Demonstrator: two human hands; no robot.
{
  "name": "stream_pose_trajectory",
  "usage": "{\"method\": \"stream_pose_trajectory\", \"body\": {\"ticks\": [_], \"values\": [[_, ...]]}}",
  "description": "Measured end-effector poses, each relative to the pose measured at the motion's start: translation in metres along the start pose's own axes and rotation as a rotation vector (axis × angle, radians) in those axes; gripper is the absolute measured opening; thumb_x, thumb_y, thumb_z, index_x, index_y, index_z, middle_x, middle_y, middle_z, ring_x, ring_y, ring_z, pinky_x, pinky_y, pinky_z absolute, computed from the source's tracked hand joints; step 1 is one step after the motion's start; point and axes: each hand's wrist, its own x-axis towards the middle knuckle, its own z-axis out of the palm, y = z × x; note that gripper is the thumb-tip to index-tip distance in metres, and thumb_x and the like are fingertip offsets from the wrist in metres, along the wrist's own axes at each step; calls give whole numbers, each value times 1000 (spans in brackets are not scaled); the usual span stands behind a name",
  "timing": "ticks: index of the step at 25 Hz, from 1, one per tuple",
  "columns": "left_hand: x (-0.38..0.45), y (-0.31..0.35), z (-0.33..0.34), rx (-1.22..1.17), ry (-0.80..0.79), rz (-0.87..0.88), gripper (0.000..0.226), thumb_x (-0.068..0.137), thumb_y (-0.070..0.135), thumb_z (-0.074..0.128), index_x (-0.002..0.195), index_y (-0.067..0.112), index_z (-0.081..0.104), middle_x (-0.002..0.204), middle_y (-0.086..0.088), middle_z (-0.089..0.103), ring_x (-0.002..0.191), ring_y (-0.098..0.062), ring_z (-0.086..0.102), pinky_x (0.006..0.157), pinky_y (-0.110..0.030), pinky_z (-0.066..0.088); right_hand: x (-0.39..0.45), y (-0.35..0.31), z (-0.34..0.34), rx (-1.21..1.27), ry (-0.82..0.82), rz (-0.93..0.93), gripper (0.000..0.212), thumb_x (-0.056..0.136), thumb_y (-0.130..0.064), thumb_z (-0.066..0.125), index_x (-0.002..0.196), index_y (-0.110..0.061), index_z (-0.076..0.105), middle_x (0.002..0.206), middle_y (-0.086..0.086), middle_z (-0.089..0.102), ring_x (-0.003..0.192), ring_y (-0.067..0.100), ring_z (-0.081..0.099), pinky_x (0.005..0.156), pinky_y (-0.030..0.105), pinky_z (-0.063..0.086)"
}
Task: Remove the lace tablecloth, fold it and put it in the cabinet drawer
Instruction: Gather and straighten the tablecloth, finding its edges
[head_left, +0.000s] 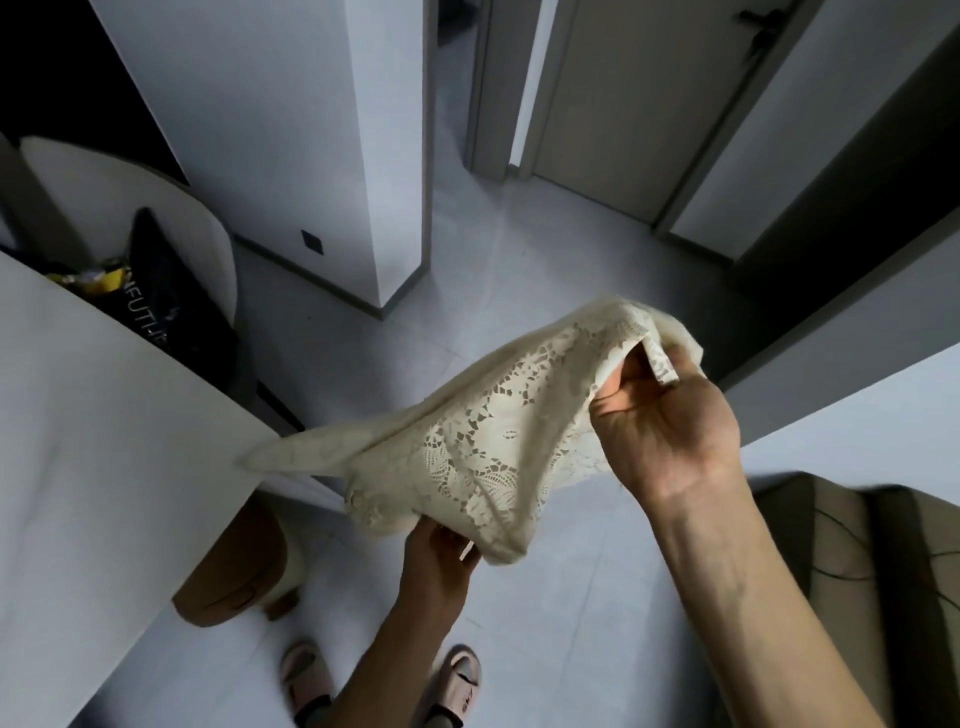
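right hand (667, 415) and left hand (439, 556) clamp lace tablecloth (483, 441); white table (93, 415) touches its corner.

Pale grey floor tiles (519, 249) lie under me. My white worktop (104, 441) stands left, a closed door (623, 104) ahead.

Table (78, 441) left, tablecloth (493, 441) right of it, chair (156, 208) behind.

views: one, head-worn wide-angle | facing: forward and steeply down, over the person's own arms to the floor (519, 270) and slippered feet (382, 680) | range: hands close, mid-frame | edges: worktop (104, 415) left, door (634, 104) top right | distortion: straight lines bow outward | shared: none, single view
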Motion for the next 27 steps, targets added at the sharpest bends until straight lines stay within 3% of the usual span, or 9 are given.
{"method": "stream_pose_trajectory", "body": {"ticks": [4,8,11,15,18,20,22,24,27], "values": [[-13,51,-19,214,24,202,20,84,17,65,102,17,73,96,-10,74,88,-25,69,72,-36,55,20,-40,-35,-56,191,-69,38,104,-16,41,80,-1,66,64,7,69,58,19,70,57,29,61],[-28,136,-10,456,185,364,28,93,30,61,108,9,70,104,-16,73,97,-30,70,84,-42,57,54,-79,-95,-353,488,-26,25,100,-16,44,81,-8,59,57,4,66,50,15,63,50,20,55],[-40,178,18,636,111,496,19,93,29,62,94,16,76,96,-11,77,92,-29,73,68,-32,59,73,-101,-136,-510,615,7,19,99,-17,42,86,-10,55,72,5,59,61,15,54,49,22,50],[-59,206,61,777,6,563,37,80,46,73,91,11,72,91,-16,76,86,-33,74,74,-40,59,78,-126,-167,-600,743,-3,19,99,-20,49,81,-15,53,65,1,55,52,12,52,46,22,45],[-73,212,93,947,-150,557,46,75,56,74,94,15,72,89,-12,77,85,-34,74,73,-45,60,76,-142,-175,-656,878,-104,16,94,-22,62,82,-16,53,80,0,51,68,14,54,71,26,52],[-80,207,118,1086,-247,622,41,77,52,73,87,13,73,80,-9,76,75,-25,73,67,-39,56,72,-137,-175,-832,908,-255,19,89,-19,69,103,-12,58,94,7,58,84,23,58,89,39,51],[-83,195,140,1259,-332,740,46,78,48,72,64,5,61,57,-2,57,55,-13,53,53,-29,40,65,-114,-166,-1227,774,-470,45,87,-13,72,127,-12,51,118,14,59,97,26,57,94,47,52],[-89,176,161,1450,-444,824,53,79,41,72,51,9,41,53,4,39,50,-8,39,49,-24,32,57,-78,-138,-1535,303,-566,41,89,-5,68,126,-15,54,124,11,60,102,29,60,87,49,56],[-101,145,175,1600,-820,875,26,80,18,71,61,3,63,76,-1,70,84,-14,67,76,-34,53,48,-38,-91,-1753,-433,-409,39,89,12,56,114,-16,67,110,0,70,97,22,67,80,38,58]]}}
